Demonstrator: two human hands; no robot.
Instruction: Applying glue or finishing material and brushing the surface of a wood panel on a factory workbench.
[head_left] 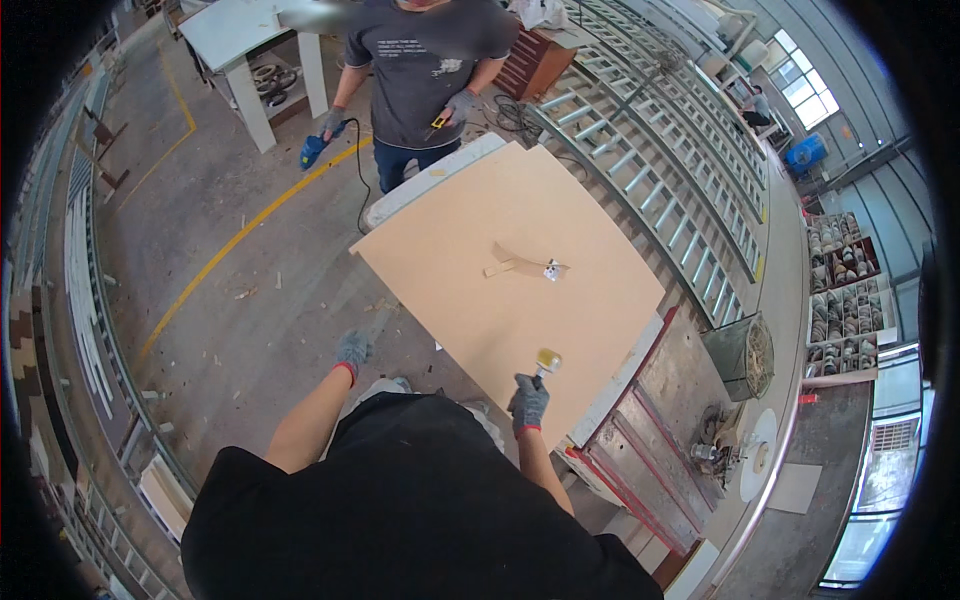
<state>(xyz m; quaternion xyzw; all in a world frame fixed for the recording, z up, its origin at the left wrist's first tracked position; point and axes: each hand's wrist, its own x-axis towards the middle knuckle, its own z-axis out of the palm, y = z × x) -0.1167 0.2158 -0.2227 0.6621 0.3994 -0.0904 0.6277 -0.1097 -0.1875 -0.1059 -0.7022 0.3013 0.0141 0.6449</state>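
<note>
My right hand, in a grey glove, is closed round a short-handled tool with a yellowish, clear-looking head. It is over the near right part of a broad tan board. My left hand, gloved in grey with a red cuff, hangs over the floor left of the board, fingers apart and holding nothing I can see. Mid-board lie a thin curved strip, a small wooden piece and a small shiny white item.
Across the board stands a person in grey gloves, holding a blue corded power tool and a small yellow item. Metal ladder-like frames run along the right. A mesh bin and red-edged panels stand nearby.
</note>
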